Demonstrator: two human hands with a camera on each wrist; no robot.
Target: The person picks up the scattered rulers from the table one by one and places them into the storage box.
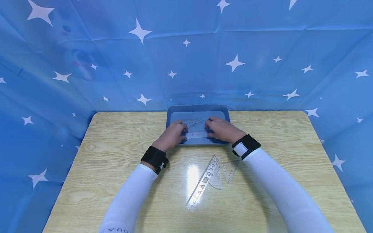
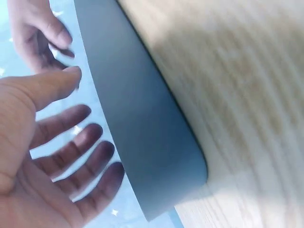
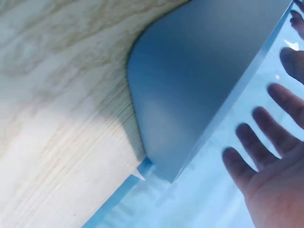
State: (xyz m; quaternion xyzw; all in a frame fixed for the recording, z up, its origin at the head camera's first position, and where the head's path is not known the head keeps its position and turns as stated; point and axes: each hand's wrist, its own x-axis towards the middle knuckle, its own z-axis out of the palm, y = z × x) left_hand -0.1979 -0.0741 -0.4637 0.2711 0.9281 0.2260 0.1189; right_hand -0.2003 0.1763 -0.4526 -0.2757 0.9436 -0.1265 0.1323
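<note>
A grey-blue tray [image 1: 198, 109] lies at the table's far edge. Inside it a clear ruler [image 1: 196, 135] lies crosswise, with a clear set square [image 1: 189, 122] and a slanting strip with dark markings [image 1: 196, 123] behind. My left hand [image 1: 174, 133] is over the tray's left part, by the ruler's left end. At the other end is my right hand [image 1: 220, 128]. The left wrist view shows the left hand [image 2: 52, 156] with loosely bent fingers and nothing in them, beside the tray wall [image 2: 137, 118]. Spread fingers of the right hand [image 3: 270, 156] hold nothing in the right wrist view.
In front of the tray on the wooden table [image 1: 116, 152] lie a clear stencil ruler [image 1: 203, 183], a clear protractor [image 1: 216, 181] and a clear triangle [image 1: 229, 171]. A blue star-patterned cloth [image 1: 186, 71] hangs behind the table.
</note>
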